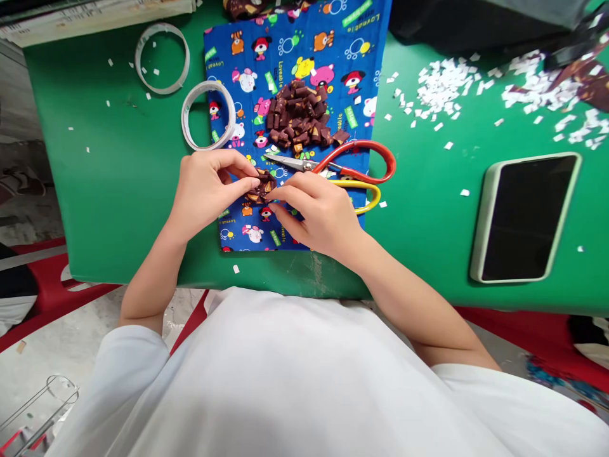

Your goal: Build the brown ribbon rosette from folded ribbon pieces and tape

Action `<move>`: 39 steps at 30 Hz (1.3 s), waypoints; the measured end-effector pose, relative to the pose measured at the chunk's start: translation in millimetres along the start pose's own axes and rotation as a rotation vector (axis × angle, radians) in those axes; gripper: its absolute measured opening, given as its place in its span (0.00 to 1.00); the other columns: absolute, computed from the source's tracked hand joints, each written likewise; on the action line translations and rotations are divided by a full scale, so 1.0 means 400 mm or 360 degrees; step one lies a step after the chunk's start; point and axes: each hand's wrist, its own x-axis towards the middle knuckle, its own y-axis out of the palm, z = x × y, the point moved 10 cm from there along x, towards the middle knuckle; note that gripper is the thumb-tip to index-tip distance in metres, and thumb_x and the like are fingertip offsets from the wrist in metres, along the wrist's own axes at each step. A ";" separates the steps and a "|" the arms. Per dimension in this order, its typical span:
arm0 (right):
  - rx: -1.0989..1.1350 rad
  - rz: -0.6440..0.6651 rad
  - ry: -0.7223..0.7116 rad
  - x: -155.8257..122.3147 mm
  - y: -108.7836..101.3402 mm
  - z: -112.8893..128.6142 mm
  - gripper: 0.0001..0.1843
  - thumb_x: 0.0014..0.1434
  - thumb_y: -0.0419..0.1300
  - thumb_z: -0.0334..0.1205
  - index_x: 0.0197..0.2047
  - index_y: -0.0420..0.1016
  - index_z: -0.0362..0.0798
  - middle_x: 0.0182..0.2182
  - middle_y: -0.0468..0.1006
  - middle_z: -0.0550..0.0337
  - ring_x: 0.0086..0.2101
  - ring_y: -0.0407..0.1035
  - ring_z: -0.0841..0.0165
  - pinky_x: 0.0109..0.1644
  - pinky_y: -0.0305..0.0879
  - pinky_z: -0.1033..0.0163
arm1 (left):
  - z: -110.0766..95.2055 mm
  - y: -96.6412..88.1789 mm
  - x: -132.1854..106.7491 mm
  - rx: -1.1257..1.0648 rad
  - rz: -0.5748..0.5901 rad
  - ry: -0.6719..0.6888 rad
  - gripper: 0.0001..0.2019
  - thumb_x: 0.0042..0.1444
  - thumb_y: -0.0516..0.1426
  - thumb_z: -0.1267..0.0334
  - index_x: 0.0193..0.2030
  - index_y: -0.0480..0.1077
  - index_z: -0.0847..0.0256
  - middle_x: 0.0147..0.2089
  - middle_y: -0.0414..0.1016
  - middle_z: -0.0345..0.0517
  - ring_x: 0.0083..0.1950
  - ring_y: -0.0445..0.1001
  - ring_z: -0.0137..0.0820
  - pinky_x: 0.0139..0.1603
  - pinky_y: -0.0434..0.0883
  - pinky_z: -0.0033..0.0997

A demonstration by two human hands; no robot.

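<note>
My left hand [205,187] and my right hand [318,212] meet over a small brown and orange folded fabric piece [261,188], both pinching it with their fingertips. It is held just above a blue cartoon-print cloth [333,57] spread on the green table [118,190]. A pile of several similar brown fabric pieces [301,114] lies on the cloth beyond my hands. Scissors [352,168] with one red and one yellow handle rest shut right behind my right hand.
Two rolls of white tape [208,115] [162,58] lie at the left, one overlapping the cloth's edge. A phone in a pale green case [526,217] sits at the right, screen dark. White paper scraps [442,86] are scattered at the far right.
</note>
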 end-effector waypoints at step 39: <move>-0.0208 0.0036 0.0022 0.005 -0.005 0.000 0.18 0.69 0.45 0.43 0.50 0.71 0.45 0.34 0.73 0.52 0.37 0.67 0.61 0.41 0.64 0.56 | 0.087 -0.048 0.046 0.0477 -0.0349 0.0268 0.12 0.60 0.59 0.53 0.40 0.62 0.57 0.46 0.67 0.46 0.61 0.57 0.42 0.63 0.56 0.47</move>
